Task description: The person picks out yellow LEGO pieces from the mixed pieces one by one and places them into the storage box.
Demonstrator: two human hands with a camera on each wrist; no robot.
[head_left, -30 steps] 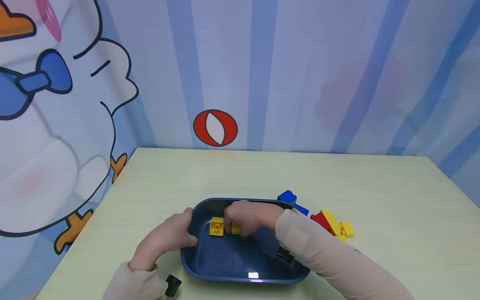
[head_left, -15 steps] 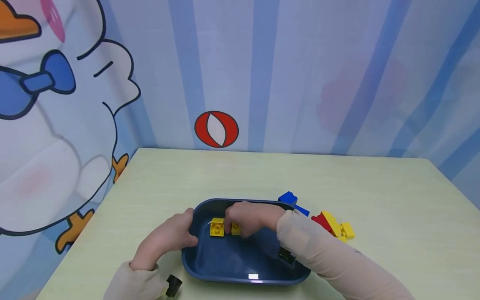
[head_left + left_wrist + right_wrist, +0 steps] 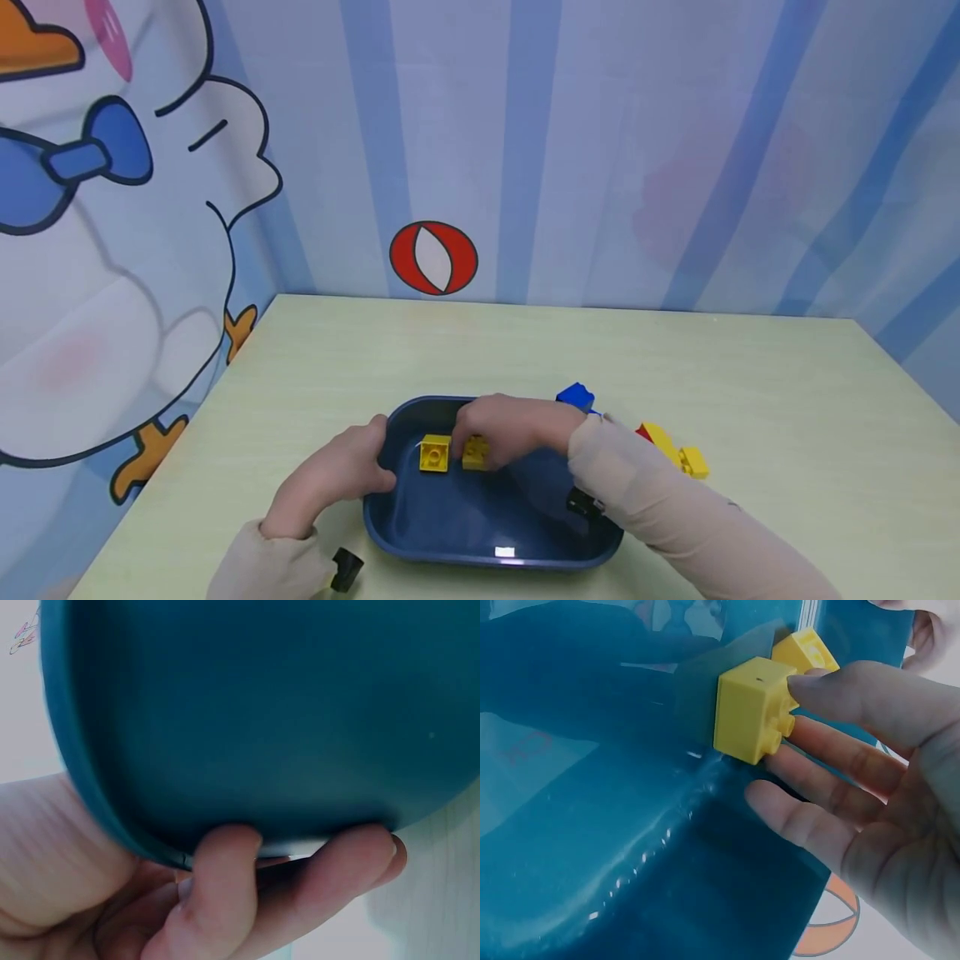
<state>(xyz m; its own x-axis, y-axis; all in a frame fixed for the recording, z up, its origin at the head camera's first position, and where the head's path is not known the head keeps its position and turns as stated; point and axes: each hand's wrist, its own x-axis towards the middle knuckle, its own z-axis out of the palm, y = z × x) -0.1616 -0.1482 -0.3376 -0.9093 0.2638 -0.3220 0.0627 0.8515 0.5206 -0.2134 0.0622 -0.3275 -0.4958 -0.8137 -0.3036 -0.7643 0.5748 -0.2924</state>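
Pale tabletop [image 3: 300, 367] bears a dark-blue tray [image 3: 457, 517]; the left hand [image 3: 341, 465] grips its rim, while inside it the right hand [image 3: 510, 427], fingers parted, adjoins a yellow building brick [image 3: 742, 712].

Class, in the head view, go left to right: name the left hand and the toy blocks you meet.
Left hand → first yellow block in the tray → second yellow block → blue block → red block, mostly hidden → yellow block by the right sleeve → rightmost yellow block.
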